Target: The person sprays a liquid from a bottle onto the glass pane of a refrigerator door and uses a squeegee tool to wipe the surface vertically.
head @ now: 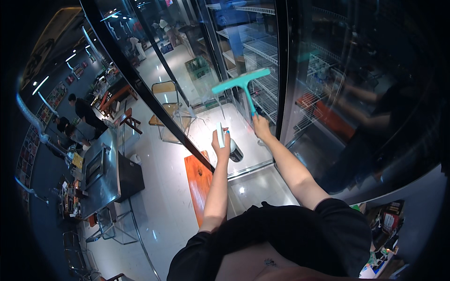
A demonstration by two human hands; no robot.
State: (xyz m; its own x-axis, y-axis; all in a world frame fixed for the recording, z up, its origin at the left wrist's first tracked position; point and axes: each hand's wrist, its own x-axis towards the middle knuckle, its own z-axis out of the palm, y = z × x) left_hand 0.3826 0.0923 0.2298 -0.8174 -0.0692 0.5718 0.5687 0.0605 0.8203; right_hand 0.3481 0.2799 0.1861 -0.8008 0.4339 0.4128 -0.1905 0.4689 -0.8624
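Note:
My right hand (262,128) grips the handle of a teal window squeegee (242,83), whose wide blade is raised and slightly tilted before the glass. Whether the blade touches the pane cannot be made out. My left hand (222,149), lower down, holds a slim white object (220,135) between thumb and fingers; its kind is unclear. Just beyond that hand is a dark cylinder with a pale top (237,154), partly hidden by my fingers. Wet-looking streaks run down below the blade.
White wire shelves (262,49) stand behind the framed glass. A wooden bench (197,179) lies left of my forearm. Further left are a folding chair (164,93), a green crate (198,68) and a steel-topped table (105,186). Several people work in the background, one in black (84,109).

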